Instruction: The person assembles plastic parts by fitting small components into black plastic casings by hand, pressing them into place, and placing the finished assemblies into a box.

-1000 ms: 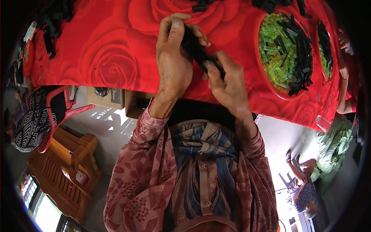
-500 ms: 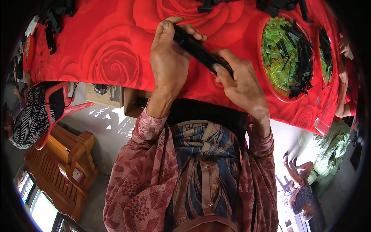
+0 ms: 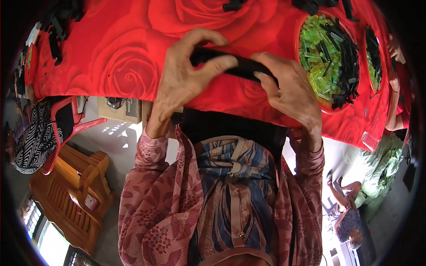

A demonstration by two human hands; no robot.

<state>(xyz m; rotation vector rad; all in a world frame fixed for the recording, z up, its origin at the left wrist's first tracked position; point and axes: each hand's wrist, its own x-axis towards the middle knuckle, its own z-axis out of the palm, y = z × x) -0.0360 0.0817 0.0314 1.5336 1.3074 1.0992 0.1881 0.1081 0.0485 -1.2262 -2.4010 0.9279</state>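
A long, dark black bar-shaped piece (image 3: 248,68) is held between my two hands above the red cloth, slightly lower at its right end. My left hand (image 3: 186,73) curls round the left end, its thumb lying along the near side. At the right end, my right hand (image 3: 290,86) grips with the thumb below and the fingers over the top. What the piece is exactly cannot be made out, and the fingers cover both ends. To the right sits a tray (image 3: 333,111) filled with yellow-green translucent pieces (image 3: 317,57) and small black strips (image 3: 344,57).
A rose-patterned red tablecloth (image 3: 128,75) covers the table. Black parts (image 3: 55,33) lie at the far left, others (image 3: 310,5) at the far right. A second tray (image 3: 375,62) stands near another person's arm (image 3: 392,102). Below left are a cardboard box (image 3: 120,110) and a wooden bench (image 3: 66,199).
The black piece has turned closer to level as its left end came down. My left hand has tilted, with its thumb now laid across the piece; my right hand has shifted slightly right.
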